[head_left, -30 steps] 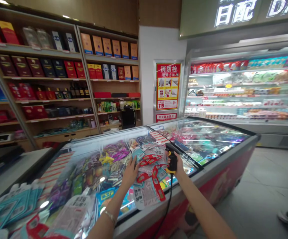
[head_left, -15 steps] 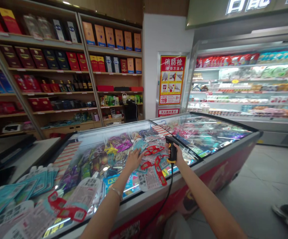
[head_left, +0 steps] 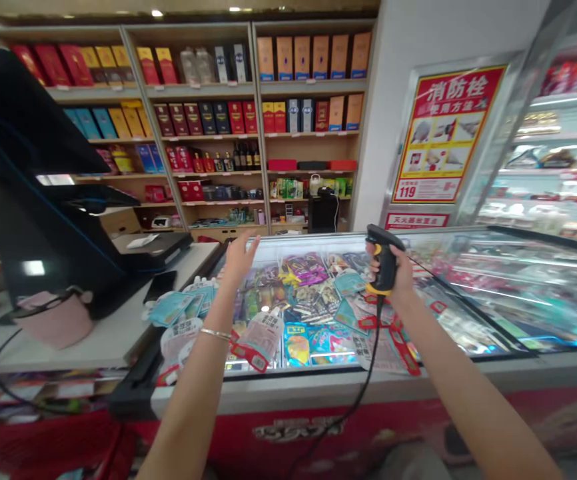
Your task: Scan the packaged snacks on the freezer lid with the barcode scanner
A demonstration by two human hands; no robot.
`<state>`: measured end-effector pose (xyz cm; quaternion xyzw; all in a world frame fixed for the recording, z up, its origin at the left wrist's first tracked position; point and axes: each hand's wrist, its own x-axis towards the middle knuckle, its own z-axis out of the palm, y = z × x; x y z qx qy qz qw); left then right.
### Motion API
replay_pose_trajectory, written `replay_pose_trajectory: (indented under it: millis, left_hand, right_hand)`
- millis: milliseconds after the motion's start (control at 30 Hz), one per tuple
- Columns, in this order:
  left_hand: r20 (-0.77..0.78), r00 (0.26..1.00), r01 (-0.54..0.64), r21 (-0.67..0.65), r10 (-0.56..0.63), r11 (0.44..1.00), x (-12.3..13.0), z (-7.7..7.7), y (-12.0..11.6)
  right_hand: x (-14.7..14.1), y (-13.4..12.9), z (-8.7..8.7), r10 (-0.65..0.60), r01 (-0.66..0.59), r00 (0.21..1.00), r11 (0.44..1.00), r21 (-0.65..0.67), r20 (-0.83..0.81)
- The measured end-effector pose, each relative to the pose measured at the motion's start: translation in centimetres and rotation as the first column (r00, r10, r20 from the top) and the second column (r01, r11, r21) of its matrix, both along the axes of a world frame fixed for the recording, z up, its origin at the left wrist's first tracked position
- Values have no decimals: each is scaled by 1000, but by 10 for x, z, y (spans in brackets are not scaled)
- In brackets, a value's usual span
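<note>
Gripping a black-and-yellow handheld scanner (head_left: 386, 268), the right hand (head_left: 402, 279) has its fingers curled around the handle. The scanner's long axis along that handle stands nearly upright, leaning slightly, with the head above the fingers and the butt below them. The head juts across the top of the handle toward the left hand's side, slanting down a little toward the thumb side. From the yellow-edged butt, just under the fingers, a black cable (head_left: 374, 347) drops past the front edge of the freezer (head_left: 318, 385), bending toward the left below the hand. Beneath the right fingers, red, white and blue pouches (head_left: 381, 353) lie overlapping on the freezer's glass; the scanner is held above them. Well apart from the scanner, the left hand (head_left: 239, 259) is raised with its fingers pointing forward and the thumb spread wide from them. Below and to the left of those fingers lies a fan of light-blue packets (head_left: 181, 305); nearer the person, below the left fingers, a white-and-red pouch (head_left: 262, 335) rests aslant. A metal bracelet (head_left: 216, 334) circles the left forearm, behind the fingers.
</note>
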<state>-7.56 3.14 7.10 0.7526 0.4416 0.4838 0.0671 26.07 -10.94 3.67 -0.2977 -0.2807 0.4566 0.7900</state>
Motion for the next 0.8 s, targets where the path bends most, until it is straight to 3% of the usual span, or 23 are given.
replay_pose_trajectory:
  millis: [100, 167, 300, 433, 500, 633, 800]
  left_hand:
    - [-48, 976, -215, -60, 212, 975, -51, -18, 14]
    - [-137, 922, -380, -129, 363, 916, -77, -34, 20]
    - [-329, 746, -652, -181, 579, 737, -112, -64, 24]
    - [-318, 524, -851, -199, 790, 485, -127, -88, 24]
    - [-274, 452, -886, -244, 849, 393, -135, -95, 24]
    - [-190, 435, -853, -401, 880, 335, -156, -99, 23]
    - [-271, 417, -778, -599, 868, 186, -170, -91, 17]
  right_hand:
    - [-50, 25, -1, 218, -218, 976, 976, -11, -28]
    - [-79, 39, -8, 328, -331, 943, 943, -48, -54]
    - [-124, 60, -34, 450, -457, 889, 881, -124, -81]
    - [-158, 72, -67, 514, -518, 855, 832, -202, -75]
    - [-170, 74, -82, 554, -557, 828, 797, -233, -84]
    - [-183, 70, -103, 634, -614, 772, 722, -319, -50]
    - [-187, 62, -109, 652, -620, 758, 713, -329, -14]
